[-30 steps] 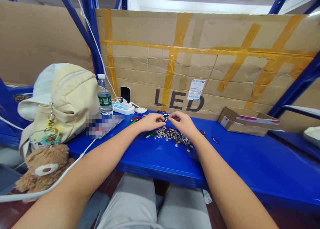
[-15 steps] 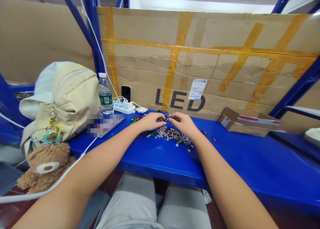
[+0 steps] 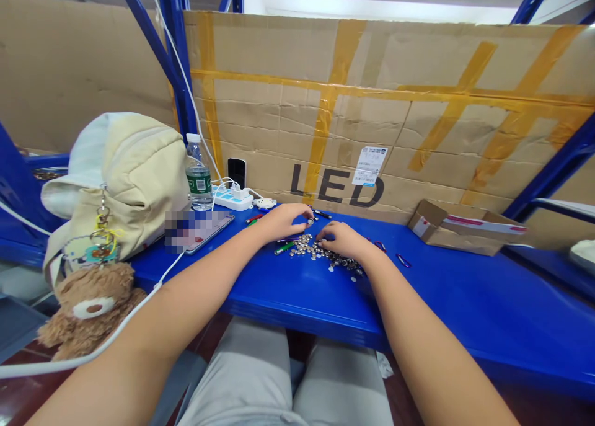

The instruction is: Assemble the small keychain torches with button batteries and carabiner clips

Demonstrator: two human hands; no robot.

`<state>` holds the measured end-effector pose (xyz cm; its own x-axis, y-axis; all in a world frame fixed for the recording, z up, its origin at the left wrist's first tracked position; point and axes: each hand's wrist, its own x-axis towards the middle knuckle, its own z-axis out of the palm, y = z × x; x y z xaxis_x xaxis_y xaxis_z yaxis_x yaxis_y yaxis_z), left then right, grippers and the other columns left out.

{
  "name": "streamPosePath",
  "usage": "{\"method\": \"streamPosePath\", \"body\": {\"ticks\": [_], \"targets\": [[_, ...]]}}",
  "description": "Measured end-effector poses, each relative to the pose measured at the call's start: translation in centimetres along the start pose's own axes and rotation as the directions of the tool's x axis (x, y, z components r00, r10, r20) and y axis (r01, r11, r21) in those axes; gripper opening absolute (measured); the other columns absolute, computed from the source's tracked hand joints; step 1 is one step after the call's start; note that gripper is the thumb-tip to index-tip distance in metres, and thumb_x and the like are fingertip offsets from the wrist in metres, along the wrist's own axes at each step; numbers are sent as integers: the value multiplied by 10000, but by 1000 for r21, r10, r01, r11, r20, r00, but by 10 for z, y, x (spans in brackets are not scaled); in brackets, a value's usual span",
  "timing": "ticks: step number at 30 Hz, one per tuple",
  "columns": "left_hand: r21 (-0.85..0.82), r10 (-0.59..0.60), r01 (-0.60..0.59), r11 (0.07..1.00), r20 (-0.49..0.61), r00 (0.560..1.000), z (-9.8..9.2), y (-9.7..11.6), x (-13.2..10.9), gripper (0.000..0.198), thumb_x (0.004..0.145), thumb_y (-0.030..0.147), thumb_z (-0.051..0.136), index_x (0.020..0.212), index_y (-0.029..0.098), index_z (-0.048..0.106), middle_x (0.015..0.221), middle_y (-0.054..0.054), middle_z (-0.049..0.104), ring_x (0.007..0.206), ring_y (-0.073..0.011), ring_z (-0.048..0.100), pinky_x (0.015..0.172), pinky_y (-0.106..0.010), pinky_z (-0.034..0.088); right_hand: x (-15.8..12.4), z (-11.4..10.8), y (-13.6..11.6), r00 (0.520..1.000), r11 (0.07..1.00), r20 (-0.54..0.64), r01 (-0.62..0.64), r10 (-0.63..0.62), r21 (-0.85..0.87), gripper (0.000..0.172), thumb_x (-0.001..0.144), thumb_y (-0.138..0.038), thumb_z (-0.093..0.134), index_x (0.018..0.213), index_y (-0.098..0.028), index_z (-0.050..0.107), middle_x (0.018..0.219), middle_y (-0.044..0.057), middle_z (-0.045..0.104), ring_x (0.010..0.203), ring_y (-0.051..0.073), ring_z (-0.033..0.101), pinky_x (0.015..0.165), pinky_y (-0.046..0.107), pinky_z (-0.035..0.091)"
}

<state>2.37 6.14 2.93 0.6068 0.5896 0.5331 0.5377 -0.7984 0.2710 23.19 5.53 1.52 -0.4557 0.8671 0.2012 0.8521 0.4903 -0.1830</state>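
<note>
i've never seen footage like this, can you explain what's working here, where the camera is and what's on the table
No machine here: a person works with two bare hands. The camera is worn on the head, looking forward and down, so both arms reach away from you. On the blue table lies a heap of small metal pieces. A bag and a bottle are on the left, an open cardboard box on the right. The right hand has its fingertips at the heap; the left hand seems to pinch a small round piece, too tiny to be sure.
</note>
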Motion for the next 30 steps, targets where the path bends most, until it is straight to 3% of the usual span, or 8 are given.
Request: {"method": "streamPosePath", "body": {"ticks": [3,9,15,30], "targets": [[7,19,-19,1000,-6,1000,-2,3,0,252,794,194,526,1039,192,584,1093,-39,641,1032,-163,574,932,-300,414,1,2,-1,998,1000,52,31,-31,5,179,783,-241,583,901,-243,717,1010,43,654,952,183,574,869,265,418],[21,60,-60,998,21,998,0,1,0,256,788,186,528,1036,184,590,1064,-45,650,1003,-170,588,898,-303,431,6,6,-2,999,999,32,34,-35,21,173,775,-256,588,894,-221,708,987,40,680,937,184,590,847,253,423],[68,103,-103,992,8,995,2,-2,0,239,786,195,533,1016,179,595,1035,-41,661,978,-176,604,863,-301,450,13,8,-9,994,995,51,-100,100,-8,168,763,-290,588,844,-189,696,906,57,701,828,184,619,725,240,432],[79,90,-93,993,37,995,4,-7,1,219,782,214,549,992,178,598,1004,-43,666,935,-172,612,831,-283,447,8,3,-16,986,989,102,-138,131,62,97,700,-207,586,725,-185,678,791,50,695,710,164,606,634,230,415]]}}
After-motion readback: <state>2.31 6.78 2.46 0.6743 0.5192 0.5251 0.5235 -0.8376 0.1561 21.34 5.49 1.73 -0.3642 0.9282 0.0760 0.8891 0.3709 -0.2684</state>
